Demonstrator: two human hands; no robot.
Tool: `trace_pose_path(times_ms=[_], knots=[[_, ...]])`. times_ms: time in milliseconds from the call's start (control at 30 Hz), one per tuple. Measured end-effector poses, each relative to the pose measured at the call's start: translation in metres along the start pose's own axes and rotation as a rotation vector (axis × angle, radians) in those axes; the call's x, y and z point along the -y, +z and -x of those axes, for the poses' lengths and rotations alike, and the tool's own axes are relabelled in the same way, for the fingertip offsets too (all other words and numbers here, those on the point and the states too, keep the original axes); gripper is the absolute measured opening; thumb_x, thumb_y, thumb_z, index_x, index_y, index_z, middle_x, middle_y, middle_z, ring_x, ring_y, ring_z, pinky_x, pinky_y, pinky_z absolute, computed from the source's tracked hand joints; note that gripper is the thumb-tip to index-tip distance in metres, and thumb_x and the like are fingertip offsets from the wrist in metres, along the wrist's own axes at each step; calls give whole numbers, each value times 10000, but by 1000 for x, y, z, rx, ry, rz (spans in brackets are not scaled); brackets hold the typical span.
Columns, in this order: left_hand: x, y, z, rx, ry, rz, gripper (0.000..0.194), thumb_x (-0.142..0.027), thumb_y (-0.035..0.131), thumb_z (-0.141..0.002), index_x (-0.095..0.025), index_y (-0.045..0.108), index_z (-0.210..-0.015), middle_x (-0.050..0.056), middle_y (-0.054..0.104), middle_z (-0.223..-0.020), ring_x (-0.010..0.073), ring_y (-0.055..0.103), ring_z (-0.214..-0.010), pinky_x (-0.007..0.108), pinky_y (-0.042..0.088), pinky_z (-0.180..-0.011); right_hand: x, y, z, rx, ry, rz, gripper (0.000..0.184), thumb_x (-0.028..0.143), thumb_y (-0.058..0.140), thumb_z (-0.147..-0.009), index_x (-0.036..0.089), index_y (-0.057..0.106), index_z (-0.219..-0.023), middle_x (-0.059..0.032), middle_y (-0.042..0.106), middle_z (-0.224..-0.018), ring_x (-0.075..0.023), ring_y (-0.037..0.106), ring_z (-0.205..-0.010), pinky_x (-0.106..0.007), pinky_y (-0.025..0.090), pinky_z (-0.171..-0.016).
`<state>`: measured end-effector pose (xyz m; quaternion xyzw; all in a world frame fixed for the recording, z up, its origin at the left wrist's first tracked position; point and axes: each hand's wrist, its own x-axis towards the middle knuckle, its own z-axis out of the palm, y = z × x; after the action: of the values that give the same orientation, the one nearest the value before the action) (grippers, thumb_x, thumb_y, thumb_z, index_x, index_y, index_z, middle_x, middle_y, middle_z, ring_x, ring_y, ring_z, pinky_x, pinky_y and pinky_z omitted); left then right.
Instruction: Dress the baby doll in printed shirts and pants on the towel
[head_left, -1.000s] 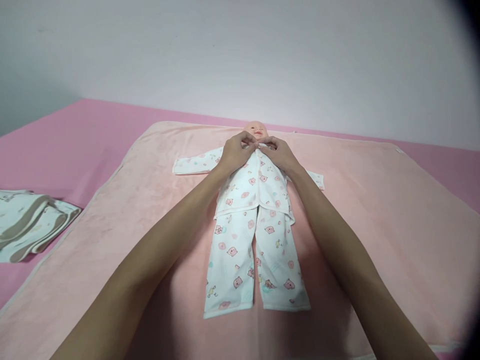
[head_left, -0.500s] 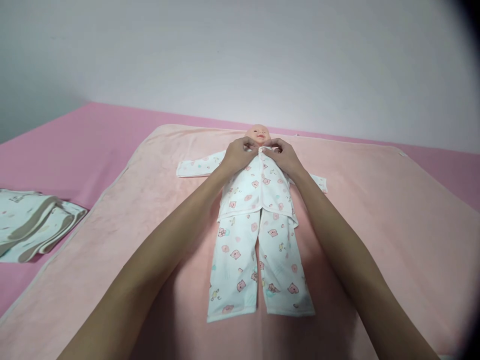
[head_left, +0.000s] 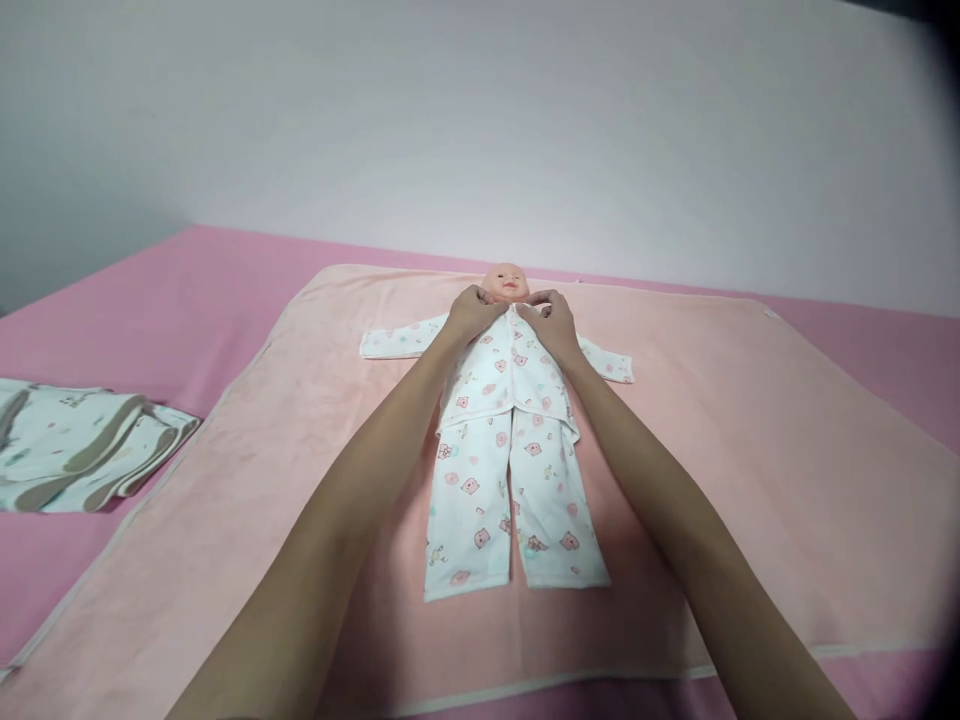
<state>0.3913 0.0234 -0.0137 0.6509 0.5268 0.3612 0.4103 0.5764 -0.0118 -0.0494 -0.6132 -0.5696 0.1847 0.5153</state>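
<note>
A baby doll (head_left: 507, 280) lies on its back, its head toward the wall. It wears a white long-sleeved baby shirt (head_left: 499, 375) and white pants (head_left: 469, 510), both printed with pink bears. At the neck, my left hand (head_left: 476, 312) pinches the left side of the shirt's collar. Opposite it, my right hand (head_left: 551, 322) has thumb and fingers closed on the collar's other side, close to the top of the front opening. The fingers cover part of the collar. Both sleeves lie spread out sideways, and the pant legs lie straight toward me.
Under the doll is a light pink blanket (head_left: 720, 440) with a pale edge. It lies on a darker pink surface (head_left: 150, 300). A folded white patterned cloth with brown-grey trim (head_left: 82, 440) sits at the left. A pale wall (head_left: 480, 130) rises behind.
The view has shifted a little, so the blanket's near edge now shows. Both hands stay at the collar, with the fingers slightly moved; the doll lies as before.
</note>
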Motion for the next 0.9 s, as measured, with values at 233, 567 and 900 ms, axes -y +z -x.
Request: trace_pose_path(times_ms=[233, 567, 900], knots=[[27, -32, 8, -238, 261, -244, 324, -388, 784, -922, -236, 530, -1053, 104, 684, -1219, 276, 629, -1149, 397, 487, -1009, -41, -89, 30, -118, -96, 404, 333, 507, 617, -978, 215, 648, -1136, -138, 697, -1261, -281, 615, -1104, -463, 496, -1083], [117, -162, 27, -300, -224, -586, 459, -602, 656, -893, -193, 676, -1100, 256, 607, -1440, 511, 457, -1427, 637, 365, -1183, -109, -162, 62, -68, 256, 439, 380, 599, 575, -943, 231, 663, -981, -100, 769, -979, -275, 686, -949, -439, 535, -996], [110, -164, 33, -367, -129, -580, 277, -504, 533, -1040, -228, 541, -1015, 158, 694, -1225, 396, 539, -1320, 594, 318, -1204, -97, -164, 68, -297, 159, 470, 297, 418, 604, -900, 217, 563, -1114, -180, 701, -1212, -317, 644, -1133, -506, 498, -1111]])
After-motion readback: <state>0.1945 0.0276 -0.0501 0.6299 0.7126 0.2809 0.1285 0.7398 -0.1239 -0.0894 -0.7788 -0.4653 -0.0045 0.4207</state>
